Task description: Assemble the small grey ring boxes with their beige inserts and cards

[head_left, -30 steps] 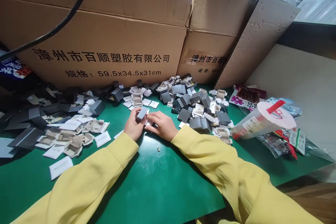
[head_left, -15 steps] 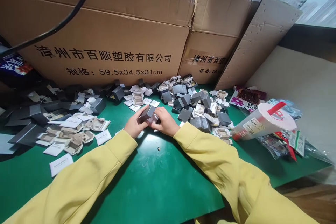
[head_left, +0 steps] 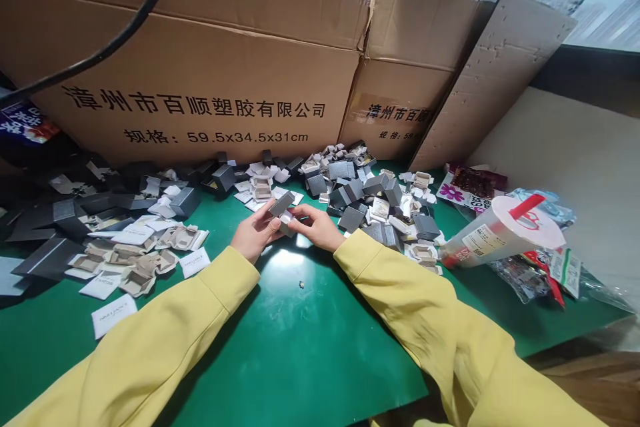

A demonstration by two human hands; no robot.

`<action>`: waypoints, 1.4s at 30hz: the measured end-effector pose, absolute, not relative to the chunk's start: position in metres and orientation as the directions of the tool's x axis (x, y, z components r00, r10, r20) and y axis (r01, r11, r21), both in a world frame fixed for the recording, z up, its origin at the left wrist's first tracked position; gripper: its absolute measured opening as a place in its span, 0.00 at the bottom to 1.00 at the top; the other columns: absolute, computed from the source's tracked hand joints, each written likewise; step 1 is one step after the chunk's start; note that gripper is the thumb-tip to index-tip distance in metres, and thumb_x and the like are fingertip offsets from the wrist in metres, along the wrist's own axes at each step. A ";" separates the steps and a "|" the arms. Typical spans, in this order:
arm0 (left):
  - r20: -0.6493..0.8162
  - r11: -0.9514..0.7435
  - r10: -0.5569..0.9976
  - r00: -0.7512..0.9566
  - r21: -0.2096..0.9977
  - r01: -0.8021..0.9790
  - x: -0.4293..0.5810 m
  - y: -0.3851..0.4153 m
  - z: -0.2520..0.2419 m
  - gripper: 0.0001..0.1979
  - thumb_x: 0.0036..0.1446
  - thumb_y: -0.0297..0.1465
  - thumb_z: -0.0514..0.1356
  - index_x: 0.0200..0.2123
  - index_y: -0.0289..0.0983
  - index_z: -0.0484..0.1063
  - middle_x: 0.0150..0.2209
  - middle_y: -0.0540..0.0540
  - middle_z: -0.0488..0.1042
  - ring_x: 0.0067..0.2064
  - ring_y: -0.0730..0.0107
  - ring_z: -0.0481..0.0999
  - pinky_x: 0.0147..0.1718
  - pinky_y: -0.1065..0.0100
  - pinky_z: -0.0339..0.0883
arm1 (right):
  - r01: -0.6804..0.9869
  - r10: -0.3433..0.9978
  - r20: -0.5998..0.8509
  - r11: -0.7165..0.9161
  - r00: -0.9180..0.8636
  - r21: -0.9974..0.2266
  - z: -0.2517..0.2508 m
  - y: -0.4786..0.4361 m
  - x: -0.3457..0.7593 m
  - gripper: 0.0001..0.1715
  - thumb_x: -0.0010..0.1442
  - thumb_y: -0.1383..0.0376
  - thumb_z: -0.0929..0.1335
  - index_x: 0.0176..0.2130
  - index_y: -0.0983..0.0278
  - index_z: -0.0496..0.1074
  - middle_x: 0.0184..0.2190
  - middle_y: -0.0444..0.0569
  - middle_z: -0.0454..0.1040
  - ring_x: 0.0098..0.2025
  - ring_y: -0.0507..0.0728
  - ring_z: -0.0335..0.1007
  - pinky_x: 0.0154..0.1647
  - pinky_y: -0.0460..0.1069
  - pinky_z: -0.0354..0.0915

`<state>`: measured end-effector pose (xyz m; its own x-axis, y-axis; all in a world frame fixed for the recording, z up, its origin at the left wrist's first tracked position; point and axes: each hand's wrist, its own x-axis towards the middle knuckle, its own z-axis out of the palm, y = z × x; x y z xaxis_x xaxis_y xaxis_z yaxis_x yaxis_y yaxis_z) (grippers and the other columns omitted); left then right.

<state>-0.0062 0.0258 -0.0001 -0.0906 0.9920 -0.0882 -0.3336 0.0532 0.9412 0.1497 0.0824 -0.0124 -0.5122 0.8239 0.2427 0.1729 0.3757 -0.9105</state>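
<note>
A small dark grey gift box [head_left: 283,204] is held above the green table [head_left: 320,347], near its middle. My left hand [head_left: 254,232] grips the box from the left, thumb in front and fingers behind. From the right, my right hand [head_left: 317,225] pinches the same box. Its lid part looks raised, and a pale insert shows between lid and base. A tiny shiny piece [head_left: 301,285] lies on the table in front of my hands; its kind is too small to make out. White printed cards [head_left: 195,261] and beige folded card inserts [head_left: 145,273] lie left of my left hand.
Dark boxes [head_left: 75,217] are heaped at the left. More small boxes and inserts pile up [head_left: 353,217] beyond my right hand. Large cardboard cartons [head_left: 210,80] wall off the back. At the right stand a lidded drink cup [head_left: 500,233] and snack packets [head_left: 473,187].
The box has tilted in my hands, and a pale insert now shows between its parts. My right fingers have shifted slightly to its side.
</note>
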 end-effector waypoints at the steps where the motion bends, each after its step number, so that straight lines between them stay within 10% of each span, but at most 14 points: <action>1: -0.093 0.058 0.992 -0.085 0.938 -0.343 -0.006 0.026 0.001 0.41 0.39 0.38 0.68 0.57 0.36 0.60 0.51 0.38 0.69 0.48 0.56 0.71 0.43 0.58 0.70 | 0.179 0.823 0.258 0.392 -0.506 -0.902 -0.012 0.082 0.150 0.18 0.54 0.55 0.66 0.40 0.65 0.70 0.40 0.48 0.72 0.38 0.51 0.67 0.36 0.46 0.64; 42: -0.117 0.075 0.987 -0.112 0.943 -0.325 -0.004 0.021 0.005 0.35 0.42 0.42 0.65 0.54 0.36 0.65 0.49 0.40 0.70 0.47 0.58 0.71 0.36 0.65 0.73 | 0.205 0.656 0.432 0.666 -0.619 -0.717 0.002 0.074 0.152 0.15 0.55 0.59 0.67 0.42 0.63 0.69 0.45 0.50 0.67 0.48 0.54 0.61 0.36 0.45 0.66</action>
<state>-0.0042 0.0208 0.0047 -0.1122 0.9868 -0.1171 -0.3246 0.0750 0.9429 0.1518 0.0738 0.0024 -0.6186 0.6562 0.4321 0.2053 0.6659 -0.7172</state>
